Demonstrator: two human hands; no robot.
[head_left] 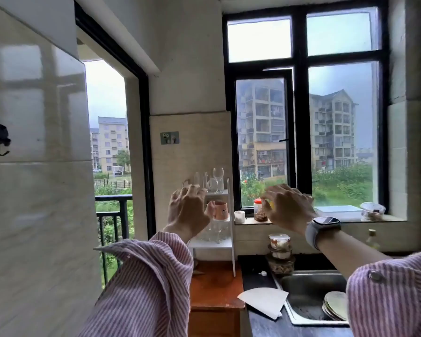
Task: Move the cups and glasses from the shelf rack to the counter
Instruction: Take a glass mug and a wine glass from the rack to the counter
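Kitchen counter (260, 319): shelf rack (225, 243) behind left hand (188, 210).

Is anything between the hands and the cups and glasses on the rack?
Nothing visible. Both the left hand and right hand are raised, open and empty before the white rack. The pink mug and top-shelf glasses stand unobstructed.

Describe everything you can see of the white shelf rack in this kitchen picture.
The white tiered shelf rack stands upright on a reddish-brown wooden cabinet top, against the beige wall beside the window. It looks like painted metal or plastic. Clear glasses stand on its top shelf, an orange-pink mug on the middle one, more clear glasses below. The raised left hand hides part of it.
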